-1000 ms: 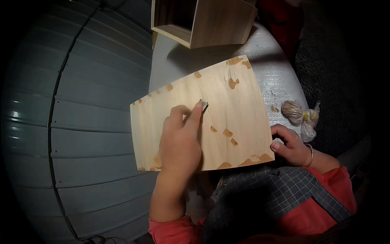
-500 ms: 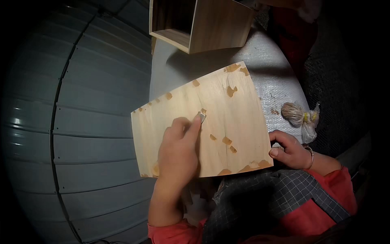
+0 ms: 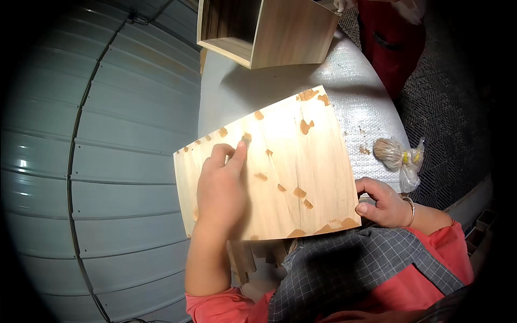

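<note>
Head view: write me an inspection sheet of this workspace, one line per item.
Surface: grey woven-textured table, partly covered by the board.
Job's things: pale wooden board with orange-brown filler patches; small dark tool tip pressed on it.
Clutter: open wooden box at the far edge; clear bag with a fibrous bundle; filler crumbs.
Hands: left hand presses the tool on the board; right hand grips the board's near right corner.
Cables: thin dark cable on the wall.
Surroundings: corrugated grey wall; another person in red beyond the table.
</note>
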The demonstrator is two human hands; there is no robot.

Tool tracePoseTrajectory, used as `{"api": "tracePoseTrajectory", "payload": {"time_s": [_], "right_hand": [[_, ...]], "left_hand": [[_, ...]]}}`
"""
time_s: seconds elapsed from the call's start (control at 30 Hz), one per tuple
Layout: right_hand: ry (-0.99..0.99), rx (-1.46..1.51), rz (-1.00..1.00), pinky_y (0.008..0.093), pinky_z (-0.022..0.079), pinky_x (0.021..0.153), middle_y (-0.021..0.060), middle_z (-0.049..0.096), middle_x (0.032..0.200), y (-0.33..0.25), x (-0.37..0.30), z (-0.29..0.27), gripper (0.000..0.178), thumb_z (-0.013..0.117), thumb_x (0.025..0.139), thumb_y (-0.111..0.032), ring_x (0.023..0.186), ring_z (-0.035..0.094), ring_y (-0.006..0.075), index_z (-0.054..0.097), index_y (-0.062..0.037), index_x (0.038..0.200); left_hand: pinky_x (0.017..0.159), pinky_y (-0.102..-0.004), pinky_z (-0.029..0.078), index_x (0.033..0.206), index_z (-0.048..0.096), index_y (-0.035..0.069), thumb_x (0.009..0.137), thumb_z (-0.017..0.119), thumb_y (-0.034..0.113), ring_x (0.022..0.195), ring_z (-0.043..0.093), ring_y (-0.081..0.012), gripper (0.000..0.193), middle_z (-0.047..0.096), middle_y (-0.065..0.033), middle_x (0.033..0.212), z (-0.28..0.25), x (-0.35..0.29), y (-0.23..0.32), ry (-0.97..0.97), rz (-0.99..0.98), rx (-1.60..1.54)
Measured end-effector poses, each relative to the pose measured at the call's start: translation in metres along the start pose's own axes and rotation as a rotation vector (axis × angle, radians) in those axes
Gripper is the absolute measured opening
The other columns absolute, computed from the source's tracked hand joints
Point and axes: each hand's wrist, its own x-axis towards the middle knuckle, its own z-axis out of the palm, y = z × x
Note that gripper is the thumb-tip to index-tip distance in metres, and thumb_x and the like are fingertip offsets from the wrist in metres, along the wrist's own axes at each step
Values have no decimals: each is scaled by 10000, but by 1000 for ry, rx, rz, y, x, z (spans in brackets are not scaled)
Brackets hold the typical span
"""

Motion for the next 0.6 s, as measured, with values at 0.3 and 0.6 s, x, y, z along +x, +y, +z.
{"api": "tracePoseTrajectory", "payload": {"time_s": [0.3, 0.6], "right_hand": [[-15, 13, -41, 339, 508, 789, 103, 620, 940, 4, 2, -2, 293, 656, 935, -244, 858, 635, 228, 574, -31, 1119], [3, 6, -29, 332, 515, 793, 101, 630, 968, 7, -3, 1, 286, 662, 926, -215, 867, 645, 219, 581, -30, 1128]], "left_hand": [[861, -406, 504, 1283, 640, 89, 800, 583, -88, 983, 587, -319, 518, 593, -89, 1188, 11, 12, 20, 130, 78, -121], [880, -407, 509, 1304, 621, 89, 839, 574, -47, 983, 586, -308, 487, 587, -83, 1189, -7, 10, 29, 80, 139, -21]]}}
